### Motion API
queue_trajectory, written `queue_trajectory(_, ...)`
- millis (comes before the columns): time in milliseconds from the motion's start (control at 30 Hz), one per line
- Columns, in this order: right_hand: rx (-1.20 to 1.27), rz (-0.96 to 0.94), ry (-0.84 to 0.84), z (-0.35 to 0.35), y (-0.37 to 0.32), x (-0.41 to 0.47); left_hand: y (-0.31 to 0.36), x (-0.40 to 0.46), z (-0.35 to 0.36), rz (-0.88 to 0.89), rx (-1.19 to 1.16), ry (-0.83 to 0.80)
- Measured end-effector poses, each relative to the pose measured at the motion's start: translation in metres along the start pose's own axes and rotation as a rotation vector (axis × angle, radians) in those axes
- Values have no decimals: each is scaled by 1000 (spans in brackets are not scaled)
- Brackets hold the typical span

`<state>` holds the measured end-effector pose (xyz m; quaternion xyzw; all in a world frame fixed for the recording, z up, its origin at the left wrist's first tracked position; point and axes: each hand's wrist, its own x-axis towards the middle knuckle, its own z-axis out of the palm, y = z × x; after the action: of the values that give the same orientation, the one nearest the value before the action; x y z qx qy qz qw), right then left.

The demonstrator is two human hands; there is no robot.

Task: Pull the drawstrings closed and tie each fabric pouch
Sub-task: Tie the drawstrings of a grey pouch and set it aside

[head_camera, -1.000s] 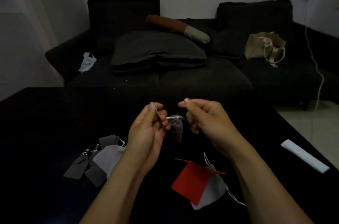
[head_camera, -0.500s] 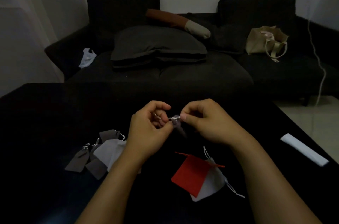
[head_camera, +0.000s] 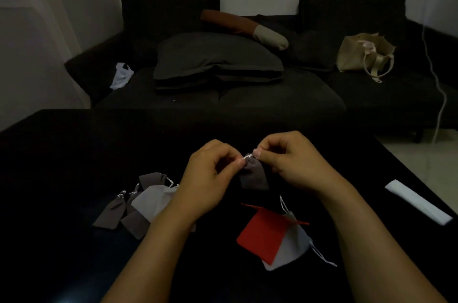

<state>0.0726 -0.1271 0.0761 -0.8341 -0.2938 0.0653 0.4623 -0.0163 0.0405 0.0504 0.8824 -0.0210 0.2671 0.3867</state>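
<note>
A small dark grey pouch [head_camera: 255,176] hangs above the black table [head_camera: 62,159] between my hands. My left hand [head_camera: 210,178] pinches the white drawstring [head_camera: 245,158] at the pouch's gathered neck. My right hand [head_camera: 295,161] pinches the same neck from the right, thumbnail up. A red pouch [head_camera: 262,235] lies below on a light grey pouch [head_camera: 295,248] with loose white strings. A heap of several grey and white pouches [head_camera: 143,203] lies to the left, partly hidden by my left forearm.
A white flat strip [head_camera: 418,201] lies near the table's right edge. Behind the table stands a dark sofa [head_camera: 247,94] with a grey cushion [head_camera: 215,57], a beige tote bag [head_camera: 364,54] and a white plastic bag [head_camera: 121,74]. A white cable [head_camera: 438,89] hangs at the right.
My hands, first apart with the string stretched between them, have come together at the pouch's neck. The pouch now hangs lower and shows more fully.
</note>
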Motion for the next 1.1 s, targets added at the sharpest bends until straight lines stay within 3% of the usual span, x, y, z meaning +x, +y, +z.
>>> queue_trajectory(100,-6,-43,27,2,-2,0,8,1,8,-180,-326,22)
queue_trajectory(233,-11,-99,-18,4,-4,0,24,4,14,-500,-993,19)
queue_trajectory(300,-19,-96,-55,4,-3,-1,30,4,14,-575,-1099,7)
queue_trajectory(467,111,-83,-60,-2,-7,-4,27,3,7,-574,-1021,65)
queue_trajectory(567,204,-110,-31,-8,-13,-7,24,-1,1,-470,-848,54)
queue_trajectory(700,32,-160,-71,-7,-15,-9,19,-4,-4,-218,-531,10)
queue_trajectory(900,-57,-283,13,-5,-19,-10,6,-2,-5,-213,-593,2)
queue_trajectory(1100,-194,-295,-139,-8,-21,-11,-1,-1,-14,-209,-483,-242)
